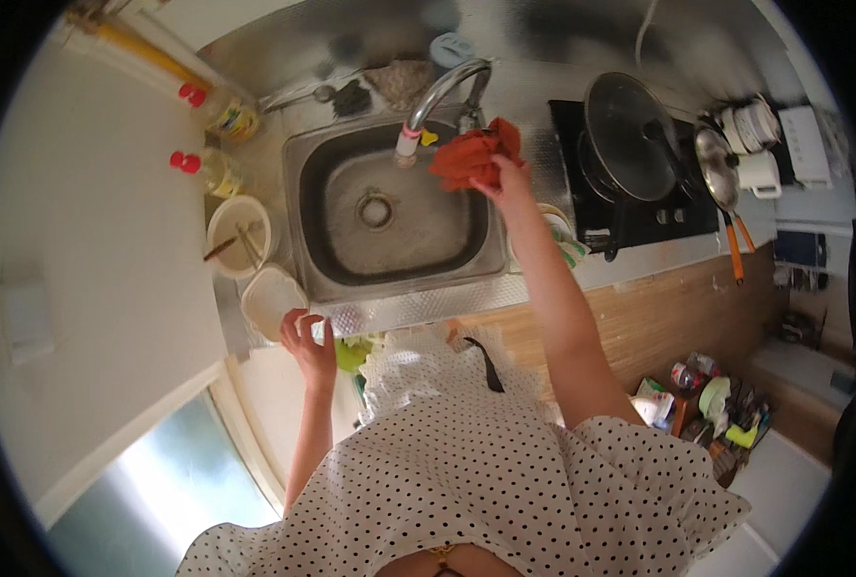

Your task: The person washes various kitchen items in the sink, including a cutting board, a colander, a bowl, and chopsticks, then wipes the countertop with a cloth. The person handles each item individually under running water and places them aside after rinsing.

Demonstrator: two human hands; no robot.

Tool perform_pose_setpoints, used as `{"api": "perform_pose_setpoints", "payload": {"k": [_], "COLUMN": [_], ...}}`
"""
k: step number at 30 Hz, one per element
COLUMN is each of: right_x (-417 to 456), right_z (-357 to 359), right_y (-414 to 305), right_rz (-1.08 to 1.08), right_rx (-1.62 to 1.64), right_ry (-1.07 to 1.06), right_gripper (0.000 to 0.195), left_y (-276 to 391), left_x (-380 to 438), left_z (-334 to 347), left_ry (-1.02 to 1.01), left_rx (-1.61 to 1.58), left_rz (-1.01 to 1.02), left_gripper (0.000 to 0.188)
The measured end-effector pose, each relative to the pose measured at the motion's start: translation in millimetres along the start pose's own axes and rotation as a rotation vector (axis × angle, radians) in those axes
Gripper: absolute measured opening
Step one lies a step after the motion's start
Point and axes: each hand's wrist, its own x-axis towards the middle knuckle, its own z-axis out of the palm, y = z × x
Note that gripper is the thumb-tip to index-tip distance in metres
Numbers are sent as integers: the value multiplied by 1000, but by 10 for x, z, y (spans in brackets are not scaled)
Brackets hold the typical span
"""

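Note:
My right hand (pixel 501 180) is shut on a crumpled red cloth (pixel 471 156), above the back right corner of the stainless steel sink (pixel 399 245). Just left of the cloth, the curved chrome faucet (pixel 442 84) hangs over the basin with a pink and white nozzle on its end. No dishes show in the basin. My left hand (pixel 310 345) has its fingers apart and bent at the near rim of a pale bowl (pixel 273 303), left of the sink's front corner; whether it touches the rim I cannot tell. Behind that bowl is a round white container (pixel 239 236) with sticklike utensils in it.
Two bottles with red caps (pixel 229 121) stand at the back left. On the right, a black cooktop (pixel 651 216) holds a large lidded pan (pixel 628 137) and a smaller pan with orange handles (pixel 718 169). Dishes sit partly behind my right forearm.

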Motion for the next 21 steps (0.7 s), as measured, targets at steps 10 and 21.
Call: {"api": "perform_pose_setpoints", "payload": {"k": [10,21], "right_x": [-1513,-3001], "right_z": [-785,-4067], "right_y": [618,-465], "right_rz": [-798,-850], "right_rx": [-1053,-1213], "right_ry": [-182,159], "right_gripper": [58,55], "left_y": [546,1517], "left_x": [324,-655], "left_z": [423,906], "left_ry": [-236,-325], "left_rx": [-41,-48], "left_rz": [371,435], "left_gripper": [29,9]}}
